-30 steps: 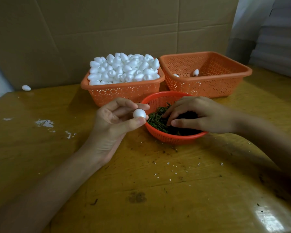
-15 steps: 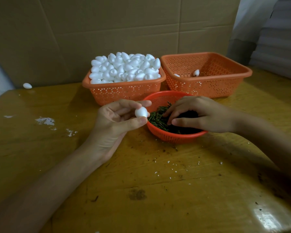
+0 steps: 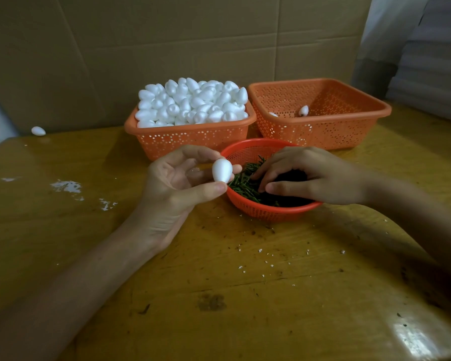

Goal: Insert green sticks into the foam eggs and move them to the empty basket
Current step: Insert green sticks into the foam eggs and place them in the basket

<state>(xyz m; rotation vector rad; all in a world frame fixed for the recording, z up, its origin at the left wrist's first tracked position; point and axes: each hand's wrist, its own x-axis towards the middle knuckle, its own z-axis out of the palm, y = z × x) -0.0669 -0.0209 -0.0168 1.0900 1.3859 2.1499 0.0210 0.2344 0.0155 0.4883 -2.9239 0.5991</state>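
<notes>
The left grip (image 3: 177, 190) pinches a foam egg (image 3: 221, 171); just beside, the right grip (image 3: 311, 175) curls into green sticks (image 3: 241, 184), its hold hidden.

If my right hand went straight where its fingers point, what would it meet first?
Probably the green sticks in the round basket; the right hand looks nearly on them, depth unclear.

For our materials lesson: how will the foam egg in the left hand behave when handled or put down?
Probably very light: the left hand holds the egg with just thumb and fingers. Likely to roll: it is rounded, and a stray egg lies off by the cardboard. Perhaps crumbly: white specks dot the table.
</notes>
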